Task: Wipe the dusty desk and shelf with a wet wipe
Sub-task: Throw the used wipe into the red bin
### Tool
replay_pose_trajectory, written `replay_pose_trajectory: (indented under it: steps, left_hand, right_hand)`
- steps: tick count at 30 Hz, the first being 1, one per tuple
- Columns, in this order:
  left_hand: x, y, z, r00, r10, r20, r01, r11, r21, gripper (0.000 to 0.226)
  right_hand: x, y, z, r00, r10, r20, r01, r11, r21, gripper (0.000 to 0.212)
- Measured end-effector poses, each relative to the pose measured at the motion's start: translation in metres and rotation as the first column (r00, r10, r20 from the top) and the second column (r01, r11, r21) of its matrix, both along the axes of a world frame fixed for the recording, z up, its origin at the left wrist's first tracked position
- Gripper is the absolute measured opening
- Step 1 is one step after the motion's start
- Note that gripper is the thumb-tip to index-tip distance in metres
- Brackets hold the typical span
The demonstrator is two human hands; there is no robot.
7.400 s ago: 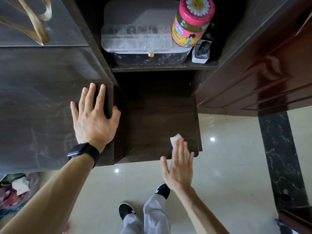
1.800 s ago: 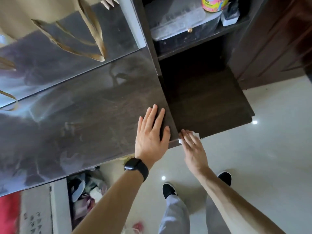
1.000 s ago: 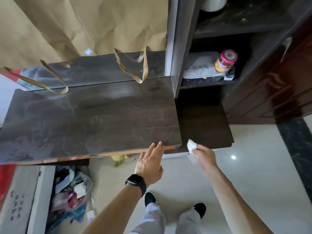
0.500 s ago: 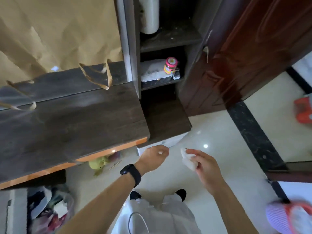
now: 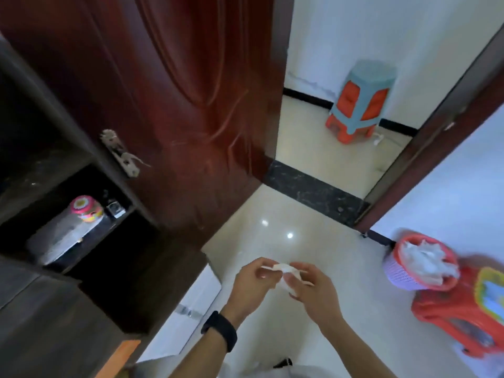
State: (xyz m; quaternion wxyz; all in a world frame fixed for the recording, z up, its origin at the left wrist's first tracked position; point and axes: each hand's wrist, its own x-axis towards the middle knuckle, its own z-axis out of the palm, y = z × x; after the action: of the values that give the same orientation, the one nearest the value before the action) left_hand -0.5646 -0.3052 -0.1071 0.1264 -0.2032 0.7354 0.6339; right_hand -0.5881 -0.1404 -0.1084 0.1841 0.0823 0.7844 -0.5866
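A small crumpled white wet wipe [image 5: 283, 268] is held between both hands in front of me, above the pale floor. My left hand [image 5: 252, 285], with a black watch on its wrist, pinches the wipe's left end. My right hand [image 5: 313, 290] pinches its right end. The dark wooden desk [image 5: 49, 331] lies at the lower left, away from both hands. The dark shelf unit [image 5: 90, 238] stands at the left, with a pink-lidded jar [image 5: 86, 208] on a clear box.
A dark red door [image 5: 191, 105] stands open beside the shelf unit. A waste basket [image 5: 409, 274] with white tissues sits at the right by a red plastic toy [image 5: 463, 312]. A blue and orange stool [image 5: 360, 105] stands beyond the doorway.
My head has turned right, away from the desk toward the doorway. Both hands have left the desk edge and come together, and the left hand now also pinches the wipe.
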Motion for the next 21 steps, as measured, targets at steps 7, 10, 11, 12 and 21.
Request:
replay_pose_trajectory:
  steps: [7,10,11,12,21]
  left_hand:
    - [-0.11,0.13,0.014,0.958,-0.262,-0.119,0.236,0.952,-0.196,0.004]
    - [-0.154,0.181,0.013,0.881,-0.451,-0.139,0.406,0.875,-0.264,0.009]
    - [-0.168,0.197,0.01,0.855,-0.5,-0.14,0.452,0.849,-0.272,0.01]
    - [-0.183,0.212,0.009,0.83,-0.542,-0.132,0.496,0.825,-0.272,0.01]
    - [-0.351,0.349,-0.016,0.559,-0.829,-0.023,0.765,0.526,-0.373,0.021]
  right_hand:
    - [-0.08,0.113,-0.009,0.894,-0.399,0.203,0.444,0.848,-0.289,0.026]
    - [-0.108,0.158,-0.009,0.85,-0.498,0.169,0.526,0.798,-0.294,0.036]
    - [-0.117,0.172,-0.01,0.827,-0.542,0.148,0.561,0.781,-0.276,0.036]
    - [-0.126,0.187,-0.011,0.8,-0.584,0.136,0.598,0.758,-0.262,0.033]
    - [-0.234,0.321,-0.031,0.556,-0.83,0.051,0.831,0.554,-0.056,0.005]
